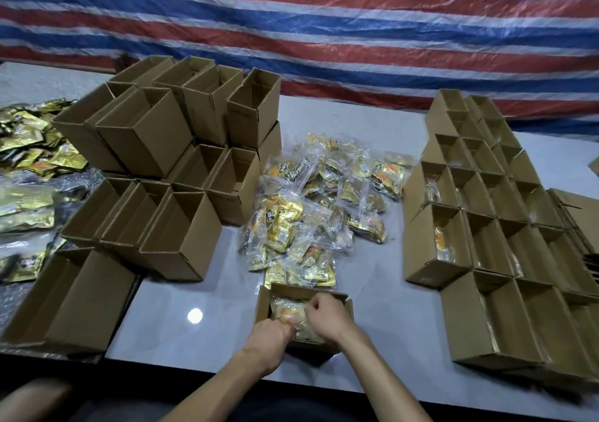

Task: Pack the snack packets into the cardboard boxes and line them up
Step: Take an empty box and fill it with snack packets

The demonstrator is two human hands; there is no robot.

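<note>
While the grey table (389,308) carries stacked empty boxes (155,168) at left and lined-up boxes (486,227) at right, I see the loose packet pile (311,207) between them, an open box (301,290) nearest me, and both my left hand (269,335) and right hand (327,316) curled round a packet (282,306) inside it.

Bare left hand (268,334) and bare right hand (326,316), each with a bare forearm behind the wrist.

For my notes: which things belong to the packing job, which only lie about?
Job: nearest open brown cardboard box; central heap of gold-and-clear plastic snack packets; brown cardboard box stacks left, rows right.
Lying about: red-white-blue striped tarpaulin; far-left gold foil packets.
</note>
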